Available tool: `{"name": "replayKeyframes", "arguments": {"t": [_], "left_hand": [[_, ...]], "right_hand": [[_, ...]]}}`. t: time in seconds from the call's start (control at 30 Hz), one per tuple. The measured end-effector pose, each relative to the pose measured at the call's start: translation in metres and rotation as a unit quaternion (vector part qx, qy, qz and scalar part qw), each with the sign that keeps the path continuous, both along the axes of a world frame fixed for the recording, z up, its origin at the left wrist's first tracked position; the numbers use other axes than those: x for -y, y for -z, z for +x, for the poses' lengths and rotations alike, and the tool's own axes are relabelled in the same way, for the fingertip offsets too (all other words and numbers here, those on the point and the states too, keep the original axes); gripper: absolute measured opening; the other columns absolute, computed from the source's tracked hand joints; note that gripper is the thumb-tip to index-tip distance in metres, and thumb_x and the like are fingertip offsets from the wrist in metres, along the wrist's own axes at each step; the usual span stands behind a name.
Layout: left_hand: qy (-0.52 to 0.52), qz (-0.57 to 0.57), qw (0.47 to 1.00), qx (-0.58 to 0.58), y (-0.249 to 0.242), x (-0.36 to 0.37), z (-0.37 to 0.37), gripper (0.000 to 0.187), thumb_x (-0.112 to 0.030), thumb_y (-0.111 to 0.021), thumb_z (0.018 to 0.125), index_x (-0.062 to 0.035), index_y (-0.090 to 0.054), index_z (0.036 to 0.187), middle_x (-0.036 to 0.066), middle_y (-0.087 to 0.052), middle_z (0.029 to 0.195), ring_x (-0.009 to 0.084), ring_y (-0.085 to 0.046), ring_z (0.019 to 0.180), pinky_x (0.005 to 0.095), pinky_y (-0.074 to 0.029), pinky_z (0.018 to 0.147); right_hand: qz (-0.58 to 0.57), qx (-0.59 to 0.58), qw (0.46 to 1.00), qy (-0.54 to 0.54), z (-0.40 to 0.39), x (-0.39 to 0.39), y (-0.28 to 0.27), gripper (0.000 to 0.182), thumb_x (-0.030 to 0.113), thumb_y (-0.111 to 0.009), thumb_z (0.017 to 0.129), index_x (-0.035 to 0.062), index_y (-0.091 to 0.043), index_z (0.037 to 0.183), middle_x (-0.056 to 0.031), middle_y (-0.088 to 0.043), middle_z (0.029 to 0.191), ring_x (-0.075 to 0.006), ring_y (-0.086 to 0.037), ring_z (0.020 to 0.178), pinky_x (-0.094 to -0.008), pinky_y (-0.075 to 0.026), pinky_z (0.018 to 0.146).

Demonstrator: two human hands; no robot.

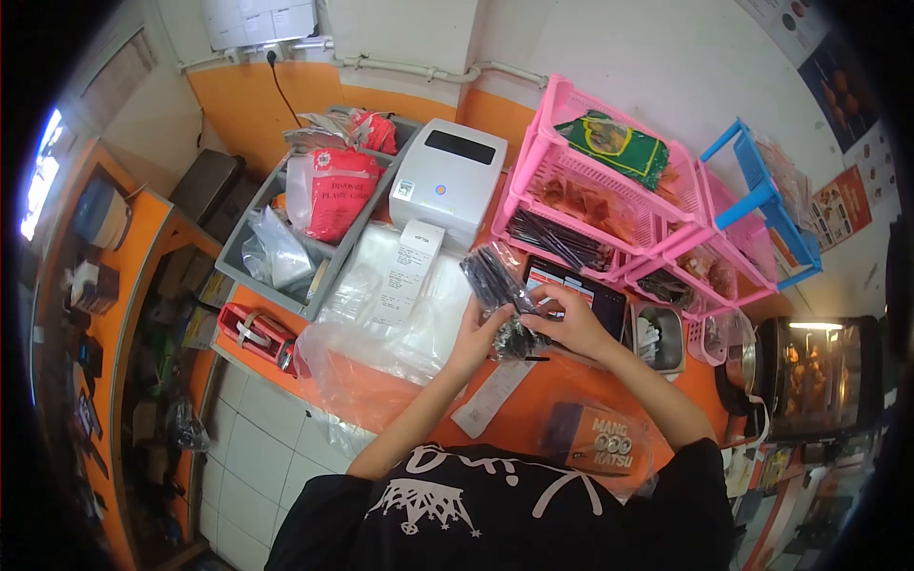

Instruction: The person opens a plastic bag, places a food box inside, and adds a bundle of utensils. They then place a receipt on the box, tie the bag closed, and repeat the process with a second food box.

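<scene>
A clear plastic pack of long, thin black pieces (491, 273), which look like plastic cutlery, is held between both hands above the orange counter. My left hand (476, 335) wraps its lower left side. On the right side, my right hand (569, 319) pinches the plastic with thumb and fingers. Behind the pack and my right hand lies a dark tablet (607, 311) with a lit screen, partly hidden. A printed receipt (488, 398) rests on the counter just below the pack.
A white printer (447, 176) feeds out a long receipt (407, 271) over clear plastic bags (362, 328). Left stands a grey bin (328, 276), with a red tape dispenser (255, 335) nearby. Pink stacked baskets (609, 214) stand at right. A bagged box (600, 440) sits near my body.
</scene>
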State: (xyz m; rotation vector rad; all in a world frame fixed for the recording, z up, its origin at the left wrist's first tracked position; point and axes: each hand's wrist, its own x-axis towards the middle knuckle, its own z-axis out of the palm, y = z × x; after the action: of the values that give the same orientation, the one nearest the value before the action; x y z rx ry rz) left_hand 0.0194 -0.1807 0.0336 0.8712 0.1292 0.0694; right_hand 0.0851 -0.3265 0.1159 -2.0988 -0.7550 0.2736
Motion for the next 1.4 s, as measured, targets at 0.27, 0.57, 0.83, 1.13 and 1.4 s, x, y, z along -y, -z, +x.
{"name": "replayKeyframes", "arguments": {"t": [0.27, 0.57, 0.83, 1.13, 1.4], "left_hand": [[0.073, -0.014, 0.997, 0.013, -0.031, -0.027, -0.024, 0.047, -0.007, -0.049, 0.088, -0.0014, -0.030, 0.131, 0.008, -0.048, 0.119, 0.0134, -0.044, 0.110, 0.0280, -0.035, 0.094], [0.045, 0.174, 0.979, 0.095, -0.057, -0.020, -0.036, 0.046, -0.002, -0.050, 0.086, 0.0011, -0.034, 0.129, 0.008, -0.052, 0.112, 0.0113, -0.049, 0.101, 0.0250, -0.042, 0.084], [-0.044, 0.166, 0.982, 0.076, -0.075, -0.028, -0.037, 0.026, -0.002, -0.055, 0.083, 0.0002, -0.049, 0.108, 0.006, -0.059, 0.089, 0.0078, -0.055, 0.081, 0.0230, -0.048, 0.070], [-0.119, 0.329, 0.929, 0.120, -0.087, -0.017, -0.043, 0.029, -0.001, -0.061, 0.079, -0.0002, -0.053, 0.107, 0.008, -0.059, 0.087, 0.0121, -0.058, 0.079, 0.0274, -0.049, 0.069], [-0.166, 0.406, 0.879, 0.188, -0.072, -0.009, -0.040, 0.029, 0.000, -0.056, 0.083, 0.0037, -0.041, 0.108, 0.011, -0.059, 0.093, 0.0132, -0.058, 0.081, 0.0243, -0.049, 0.068]], "right_hand": [[0.082, -0.348, 0.931, -0.073, -0.013, 0.001, -0.027, 0.033, 0.013, -0.066, 0.079, 0.0044, -0.052, 0.108, -0.0005, -0.056, 0.097, -0.0078, -0.053, 0.089, -0.0234, -0.042, 0.081], [0.110, -0.132, 0.985, -0.009, -0.017, -0.002, -0.039, 0.028, 0.017, -0.059, 0.086, -0.0036, -0.057, 0.103, -0.0045, -0.062, 0.092, -0.0072, -0.055, 0.078, -0.0228, -0.045, 0.069], [0.117, -0.074, 0.990, 0.022, -0.041, -0.001, -0.048, 0.025, 0.012, -0.059, 0.082, -0.0006, -0.051, 0.102, -0.0066, -0.053, 0.094, -0.0105, -0.053, 0.081, -0.0247, -0.049, 0.067], [-0.027, 0.329, 0.944, 0.007, -0.044, -0.016, -0.100, 0.033, 0.014, -0.069, 0.065, 0.0022, -0.054, 0.092, -0.0138, -0.047, 0.107, -0.0317, -0.045, 0.101, -0.0397, -0.037, 0.088], [0.023, 0.359, 0.933, -0.015, -0.047, -0.029, -0.090, 0.010, 0.008, -0.065, 0.068, 0.0022, -0.057, 0.070, -0.0142, -0.049, 0.111, -0.0313, -0.046, 0.101, -0.0399, -0.036, 0.088]]}}
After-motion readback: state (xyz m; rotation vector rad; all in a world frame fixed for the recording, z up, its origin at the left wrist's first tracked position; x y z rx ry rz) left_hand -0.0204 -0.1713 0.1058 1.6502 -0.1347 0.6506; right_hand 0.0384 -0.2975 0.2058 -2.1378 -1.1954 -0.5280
